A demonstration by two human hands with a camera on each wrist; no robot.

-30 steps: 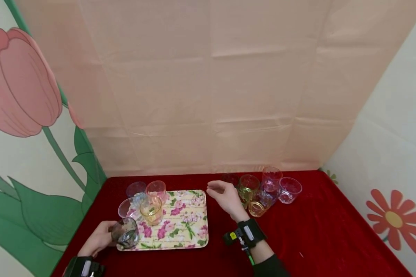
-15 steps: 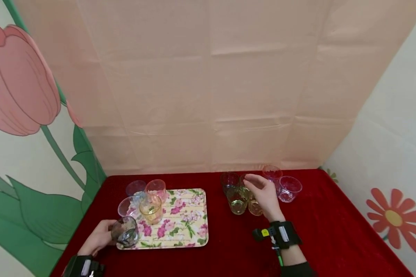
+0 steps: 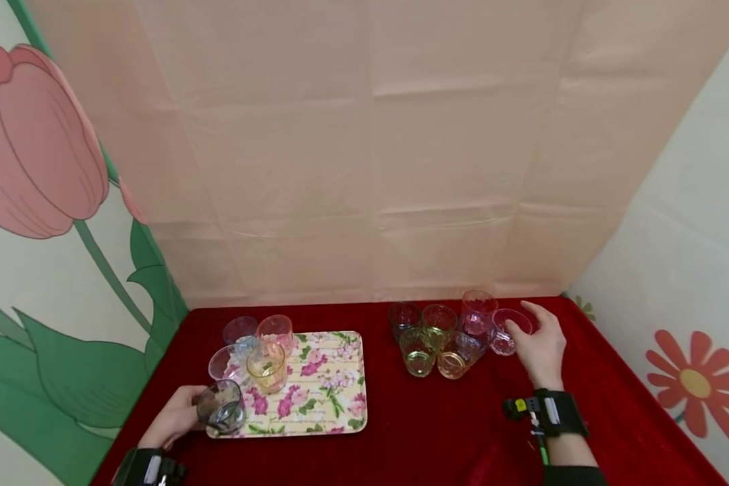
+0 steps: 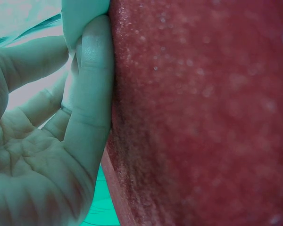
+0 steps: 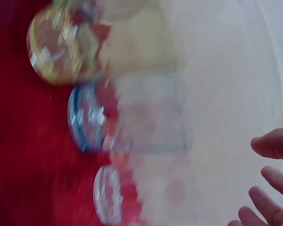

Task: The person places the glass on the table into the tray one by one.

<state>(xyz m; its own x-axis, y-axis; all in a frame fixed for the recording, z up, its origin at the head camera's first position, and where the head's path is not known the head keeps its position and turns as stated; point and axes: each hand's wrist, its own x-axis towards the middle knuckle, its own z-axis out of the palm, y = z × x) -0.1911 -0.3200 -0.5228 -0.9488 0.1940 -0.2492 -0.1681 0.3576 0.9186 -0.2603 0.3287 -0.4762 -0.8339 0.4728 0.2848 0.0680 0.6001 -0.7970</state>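
Observation:
My left hand (image 3: 176, 413) pinches the near left corner of the flowered tray (image 3: 340, 405), thumb on one side of its pale rim (image 4: 82, 16) and fingers on the other. Right beside that hand, a dark grey glass (image 3: 221, 412) stands on the tray. At the far right, my right hand (image 3: 541, 344) holds thumb and fingers apart at a clear glass with a pinkish rim (image 3: 504, 345). Contact with it cannot be made out. Blurred in the right wrist view, the same hand's spread fingers (image 5: 264, 202) have glasses beyond them, one blue-tinted (image 5: 82, 127).
Yellow (image 3: 267, 371), pink (image 3: 275, 326) and other tinted glasses crowd the tray's left side. Left of my right hand stand several more: dark (image 3: 403, 327), green (image 3: 419, 361), amber-based (image 3: 453, 366) and tall pink-purple (image 3: 477, 320). Red cloth (image 3: 413, 439) covers the table; a beige wall closes the back.
My right hand has swept right, past the cluster of glasses, from near the tray's right edge to the clear glass at the far end. The left hand stays at the tray corner.

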